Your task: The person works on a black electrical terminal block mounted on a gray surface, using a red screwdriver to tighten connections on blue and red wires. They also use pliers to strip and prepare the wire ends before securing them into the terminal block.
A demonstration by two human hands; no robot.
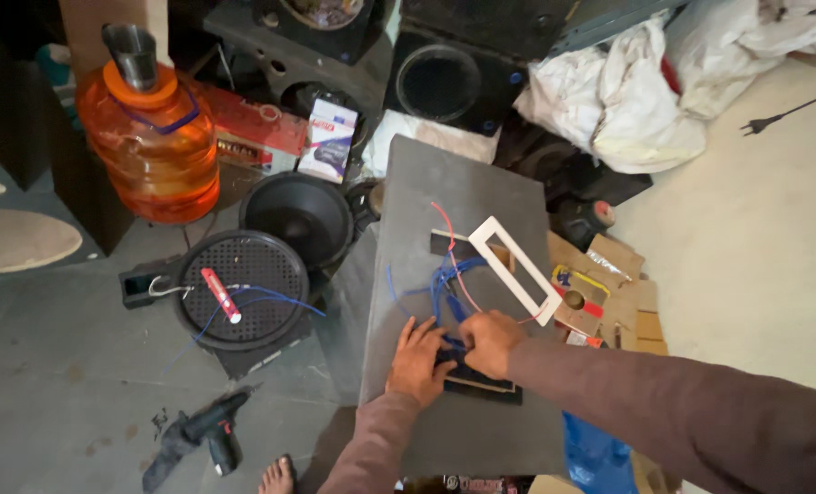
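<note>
Covering the dark module (481,382), left hand (418,359) and right hand (491,340) hide their grip among blue wires (444,279).

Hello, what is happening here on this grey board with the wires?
A person kneels over a grey board lying on the floor. Both hands, the left hand and the right hand, press on a small dark part fitted into the board, where blue wires and a red wire come together. A white frame lies on the board just beyond. To the left, a round speaker grille and a cordless drill rest on the floor.
</note>
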